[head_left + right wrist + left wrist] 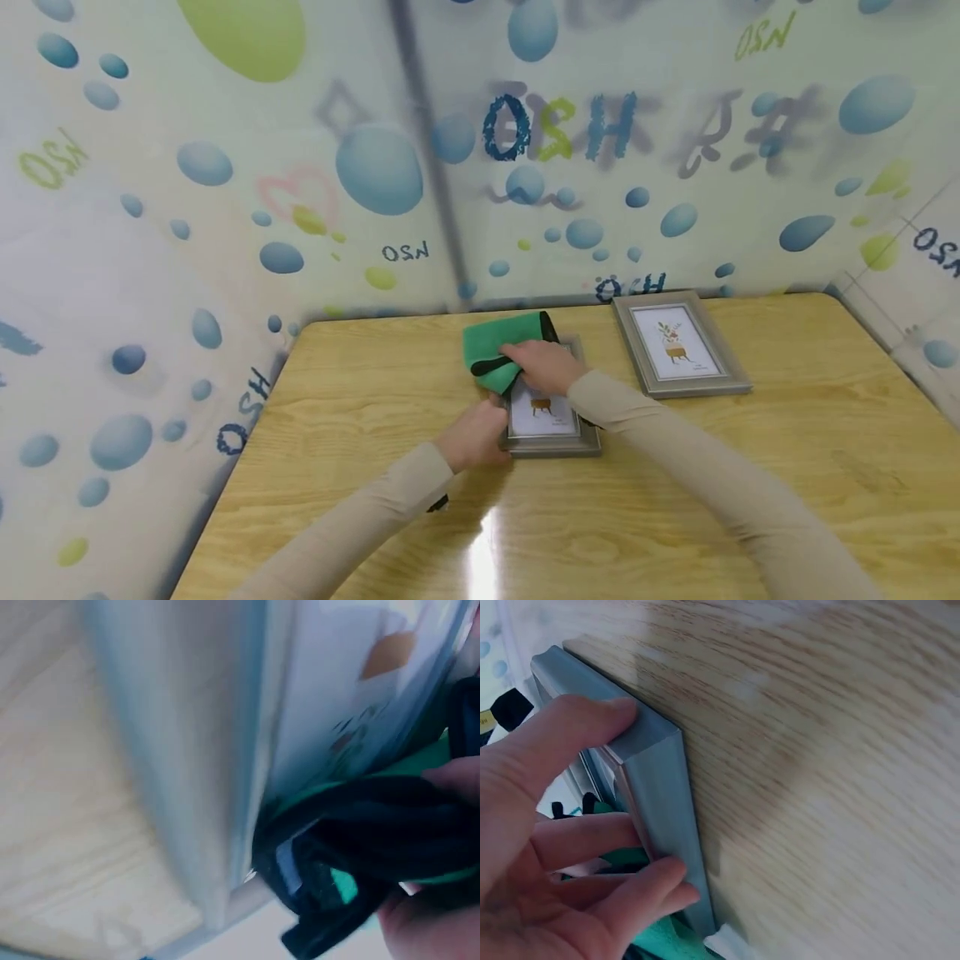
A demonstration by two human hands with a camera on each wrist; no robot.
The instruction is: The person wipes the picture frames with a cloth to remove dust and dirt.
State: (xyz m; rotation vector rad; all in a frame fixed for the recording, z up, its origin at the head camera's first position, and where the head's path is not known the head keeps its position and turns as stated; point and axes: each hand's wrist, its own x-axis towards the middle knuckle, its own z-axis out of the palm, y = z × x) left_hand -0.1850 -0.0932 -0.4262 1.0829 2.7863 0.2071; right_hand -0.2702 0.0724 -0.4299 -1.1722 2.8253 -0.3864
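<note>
A grey picture frame (551,448) lies face up on the wooden table, showing a small drawing of a brown planter. My left hand (474,433) grips its near left corner. In the left wrist view the thumb rests on one part of the frame (664,795) and the fingertips bear on its side. My right hand (551,367) holds a folded green cloth (501,337) with black edging over the frame's upper part. The right wrist view shows the cloth's black edging (360,817) against the picture; most of that hand lies outside this view.
A second, similar picture frame (647,352) lies on the table (360,375) to the right, near the back edge. Behind the table hangs a pale backdrop (480,233) with blue and green spots, which also runs along both sides.
</note>
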